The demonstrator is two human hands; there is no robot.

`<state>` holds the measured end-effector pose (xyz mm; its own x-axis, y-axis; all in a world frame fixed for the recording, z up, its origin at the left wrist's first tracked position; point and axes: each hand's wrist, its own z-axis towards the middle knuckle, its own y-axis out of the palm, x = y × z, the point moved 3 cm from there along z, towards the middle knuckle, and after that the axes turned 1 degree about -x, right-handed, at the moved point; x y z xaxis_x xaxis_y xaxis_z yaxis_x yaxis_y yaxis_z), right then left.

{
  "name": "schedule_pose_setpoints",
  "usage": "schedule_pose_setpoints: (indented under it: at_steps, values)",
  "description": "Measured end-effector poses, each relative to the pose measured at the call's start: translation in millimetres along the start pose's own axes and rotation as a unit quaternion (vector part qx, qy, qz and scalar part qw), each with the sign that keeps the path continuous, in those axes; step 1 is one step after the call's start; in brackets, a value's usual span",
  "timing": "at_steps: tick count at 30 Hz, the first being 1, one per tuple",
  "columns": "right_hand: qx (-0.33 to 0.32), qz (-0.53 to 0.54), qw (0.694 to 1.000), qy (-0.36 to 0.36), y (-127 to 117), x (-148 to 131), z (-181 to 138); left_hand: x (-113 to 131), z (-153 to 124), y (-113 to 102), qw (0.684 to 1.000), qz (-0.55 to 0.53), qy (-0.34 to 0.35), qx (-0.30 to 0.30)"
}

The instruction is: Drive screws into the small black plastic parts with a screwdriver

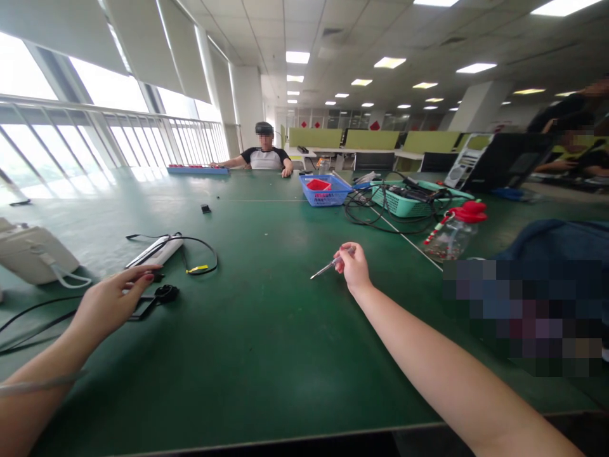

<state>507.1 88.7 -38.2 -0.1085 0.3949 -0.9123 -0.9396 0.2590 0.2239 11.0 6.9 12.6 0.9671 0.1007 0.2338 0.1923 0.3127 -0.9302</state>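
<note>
My right hand [354, 263] is closed round the handle of a screwdriver [324, 270], its metal shaft tilted down to the left above the green table [285, 362]. On the left, my left hand [111, 301] pinches a small dark piece [158, 277] between thumb and fingers; its kind is too small to make out. Just beyond these fingers lies a long white device [159, 252] with a black cord across it and a yellow tag [197, 270]. Beside the left hand rest a flat black item [143, 308] and a bundled black cable [167, 293], both partly covered.
A white bag [35, 251] stands far left. Toward the back are a blue basket [326, 195], a green basket [404, 206] with cables, and a red-lidded bottle [450, 238]. Dark blue cloth [561, 244] lies right. A person [266, 152] sits across the table.
</note>
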Motion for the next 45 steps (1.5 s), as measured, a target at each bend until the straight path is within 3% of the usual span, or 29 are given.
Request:
schedule_pose_setpoints:
  at_steps: [6,16,23,30,34,37,41,45]
  values:
    - [-0.006,-0.003,1.0,-0.001,0.9,-0.7,0.0,-7.2,1.6,24.4,0.993,0.028,0.113,-0.008]
    - [-0.021,-0.006,1.0,-0.004,3.4,-2.4,-1.7,-11.8,1.0,32.2,0.98,0.087,0.173,-0.038]
    - [-0.017,-0.003,1.0,-0.008,2.6,-1.0,-0.2,-27.8,-2.2,35.0,0.987,0.103,0.123,-0.021]
    - [-0.018,-0.005,1.0,-0.008,2.2,-3.5,-1.3,-58.8,2.3,35.9,0.993,0.083,0.025,-0.085]
    - [-0.016,-0.004,1.0,-0.01,2.7,-3.6,-1.4,-48.4,-2.5,21.5,0.999,0.035,-0.003,-0.02]
    - [-0.015,-0.003,1.0,-0.011,2.9,-2.5,-0.8,-27.6,-9.2,15.3,0.998,-0.017,0.05,0.03]
    - [-0.015,-0.004,1.0,-0.01,2.3,-1.8,-0.5,-4.9,-11.5,27.0,0.981,-0.022,0.19,-0.01]
    - [-0.017,-0.008,1.0,-0.011,2.1,-2.9,-1.4,-3.0,-8.0,39.3,0.975,0.015,0.222,-0.02]
